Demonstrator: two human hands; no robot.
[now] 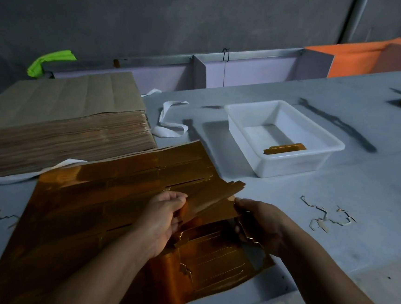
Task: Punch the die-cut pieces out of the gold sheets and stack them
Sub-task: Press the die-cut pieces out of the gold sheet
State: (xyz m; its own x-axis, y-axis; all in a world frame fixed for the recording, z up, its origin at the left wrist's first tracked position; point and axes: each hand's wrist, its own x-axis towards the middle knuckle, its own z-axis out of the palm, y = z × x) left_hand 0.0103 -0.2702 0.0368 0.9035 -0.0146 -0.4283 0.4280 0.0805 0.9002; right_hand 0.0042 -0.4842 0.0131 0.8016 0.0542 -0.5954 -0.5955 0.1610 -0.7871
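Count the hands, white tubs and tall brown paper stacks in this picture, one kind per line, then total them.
Hands: 2, left hand and right hand, both gripping gold sheet
White tub: 1
Brown paper stack: 1
Total: 4

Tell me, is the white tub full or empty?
Almost empty. The tub holds just one small gold stack by its near wall; the rest of its floor shows bare.

I see a glossy gold foil sheet (88, 205), a matt brown paper stack (58, 125), a smooth white plastic tray (325, 153) and a dull grey worktop (374, 181).
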